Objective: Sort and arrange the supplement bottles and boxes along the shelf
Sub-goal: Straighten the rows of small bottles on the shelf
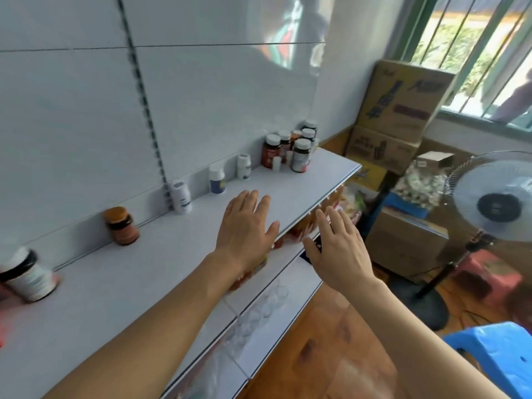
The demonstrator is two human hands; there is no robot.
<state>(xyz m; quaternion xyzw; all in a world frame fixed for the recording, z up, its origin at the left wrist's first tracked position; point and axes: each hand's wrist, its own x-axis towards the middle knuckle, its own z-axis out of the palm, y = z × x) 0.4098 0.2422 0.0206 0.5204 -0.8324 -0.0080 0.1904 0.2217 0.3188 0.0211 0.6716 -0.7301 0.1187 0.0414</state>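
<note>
Both bare hands reach out with fingers straight, holding nothing: the left hand (244,226) over the pale grey metal shelf (144,272), the right hand (336,249) just past its front edge. Along the back wall stand a white-lidded bottle with a black band (27,276), an amber jar with an orange lid (121,226) and three small white bottles (216,180) (spaced apart), then a tight cluster of dark bottles with white caps (290,146) near the shelf's far end. Brown cardboard boxes (397,110) are stacked beyond, beside a white pedestal fan (495,197).

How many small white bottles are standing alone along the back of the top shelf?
3, spaced along the back wall: one by the slotted post, one further right, one nearest the dark bottle cluster. More may hide in that cluster.
</note>
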